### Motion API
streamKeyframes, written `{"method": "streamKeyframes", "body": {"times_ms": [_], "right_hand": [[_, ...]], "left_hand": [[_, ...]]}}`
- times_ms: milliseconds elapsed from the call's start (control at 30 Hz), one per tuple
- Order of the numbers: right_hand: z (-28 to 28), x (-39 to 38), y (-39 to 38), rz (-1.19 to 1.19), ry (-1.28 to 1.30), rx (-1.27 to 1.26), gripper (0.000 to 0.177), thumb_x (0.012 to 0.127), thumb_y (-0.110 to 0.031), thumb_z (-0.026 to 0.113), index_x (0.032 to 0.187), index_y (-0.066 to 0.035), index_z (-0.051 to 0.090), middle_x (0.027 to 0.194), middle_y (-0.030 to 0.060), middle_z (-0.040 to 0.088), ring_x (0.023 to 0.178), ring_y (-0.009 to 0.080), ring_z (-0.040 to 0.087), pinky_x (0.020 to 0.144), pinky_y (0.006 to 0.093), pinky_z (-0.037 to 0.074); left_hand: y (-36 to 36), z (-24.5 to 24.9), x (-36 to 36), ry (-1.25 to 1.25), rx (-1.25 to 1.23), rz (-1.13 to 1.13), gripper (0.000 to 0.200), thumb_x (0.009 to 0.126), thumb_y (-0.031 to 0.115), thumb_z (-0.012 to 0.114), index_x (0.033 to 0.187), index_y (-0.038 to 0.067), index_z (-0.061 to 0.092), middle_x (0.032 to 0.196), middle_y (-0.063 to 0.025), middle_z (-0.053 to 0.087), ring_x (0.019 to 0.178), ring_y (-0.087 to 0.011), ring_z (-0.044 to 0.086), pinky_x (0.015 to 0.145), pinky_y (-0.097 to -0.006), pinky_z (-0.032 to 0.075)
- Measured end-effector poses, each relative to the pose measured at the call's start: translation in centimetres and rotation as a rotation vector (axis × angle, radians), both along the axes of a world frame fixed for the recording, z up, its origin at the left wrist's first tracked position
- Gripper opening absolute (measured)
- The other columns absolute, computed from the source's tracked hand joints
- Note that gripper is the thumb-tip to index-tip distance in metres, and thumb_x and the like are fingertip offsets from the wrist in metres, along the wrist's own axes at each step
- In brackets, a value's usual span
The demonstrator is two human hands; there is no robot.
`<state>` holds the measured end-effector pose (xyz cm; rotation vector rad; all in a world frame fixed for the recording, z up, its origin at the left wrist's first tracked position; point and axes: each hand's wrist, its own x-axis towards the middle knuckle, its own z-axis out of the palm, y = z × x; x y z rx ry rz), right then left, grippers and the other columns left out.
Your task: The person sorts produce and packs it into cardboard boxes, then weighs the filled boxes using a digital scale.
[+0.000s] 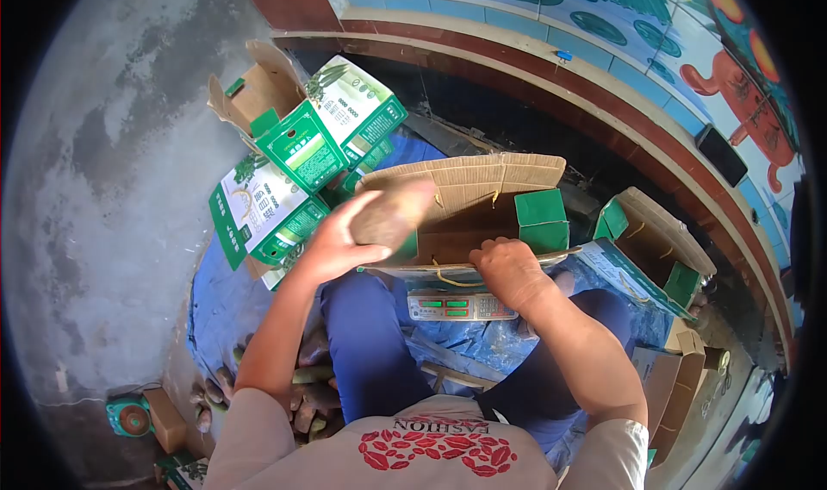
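Observation:
My left hand [343, 238] is wrapped round a large brownish root vegetable [394, 218], blurred by motion, over the left end of an open cardboard box [461, 218]. The near rim of that box, beside a yellow cord handle [448, 274], is gripped by my right hand [510, 270]. Brown cardboard and green end flaps show inside the box; its floor is partly hidden. Just below the box, a scale [461, 306] with lit green displays faces me between my knees.
Green and white boxes [301, 149] are stacked at the left. Another open box [659, 249] stands at the right. More root vegetables [312, 387] lie by my left leg on a blue sheet [211, 305]. A phone [722, 155] rests near the tiled wall.

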<state>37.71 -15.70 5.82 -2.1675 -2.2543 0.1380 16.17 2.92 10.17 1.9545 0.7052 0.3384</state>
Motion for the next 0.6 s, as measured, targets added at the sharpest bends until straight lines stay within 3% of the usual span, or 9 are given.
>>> {"method": "streamKeyframes", "body": {"times_ms": [100, 133, 333, 567, 600], "right_hand": [[-0.2, 0.1, 0.1, 0.012, -0.015, -0.008, 0.012, 0.077, -0.011, 0.059, 0.086, -0.011, 0.066, 0.085, 0.0060, 0.065, 0.083, 0.0210, 0.065, 0.072, 0.0314, 0.052], [-0.2, 0.0, 0.1, 0.016, -0.021, -0.013, 0.012, 0.077, -0.012, 0.059, 0.086, -0.012, 0.066, 0.085, 0.0060, 0.066, 0.083, 0.0212, 0.065, 0.071, 0.0312, 0.052], [-0.4, 0.0, 0.6, 0.024, -0.014, -0.031, 0.013, 0.078, -0.012, 0.058, 0.086, -0.011, 0.068, 0.088, 0.0077, 0.068, 0.084, 0.0217, 0.067, 0.067, 0.0318, 0.054], [-0.3, -0.1, 0.8, -0.003, 0.009, -0.020, 0.013, 0.078, -0.011, 0.059, 0.088, -0.010, 0.068, 0.088, 0.0079, 0.068, 0.084, 0.0219, 0.067, 0.069, 0.0323, 0.054], [-0.1, -0.1, 0.8, 0.001, 0.007, -0.015, 0.013, 0.079, -0.012, 0.059, 0.088, -0.011, 0.068, 0.088, 0.0078, 0.068, 0.084, 0.0220, 0.067, 0.069, 0.0323, 0.054]], "left_hand": [[-2.1, 1.0, 4.6, 0.205, 0.176, -0.134, 0.075, 0.062, 0.027, 0.079, 0.129, 0.011, 0.050, 0.120, -0.0162, 0.057, 0.111, -0.0286, 0.056, 0.095, -0.0359, 0.044], [-2.4, 0.2, 5.8, 0.219, 0.389, -0.174, 0.071, 0.062, 0.032, 0.077, 0.125, 0.010, 0.052, 0.116, -0.0173, 0.059, 0.106, -0.0331, 0.058, 0.091, -0.0392, 0.046], [-3.5, -3.4, 11.3, 0.709, 0.491, -0.383, 0.071, 0.064, 0.043, 0.076, 0.126, 0.018, 0.053, 0.121, -0.0180, 0.056, 0.113, -0.0340, 0.054, 0.095, -0.0416, 0.043], [-1.8, -7.8, 11.1, 0.852, 0.459, -0.454, 0.070, 0.064, 0.047, 0.077, 0.126, 0.021, 0.055, 0.118, -0.0134, 0.060, 0.113, -0.0311, 0.055, 0.095, -0.0428, 0.043], [-2.0, -7.6, 11.2, 0.907, 0.487, -0.457, 0.067, 0.068, 0.047, 0.075, 0.127, 0.024, 0.054, 0.118, -0.0081, 0.062, 0.112, -0.0278, 0.057, 0.093, -0.0382, 0.045]]}}
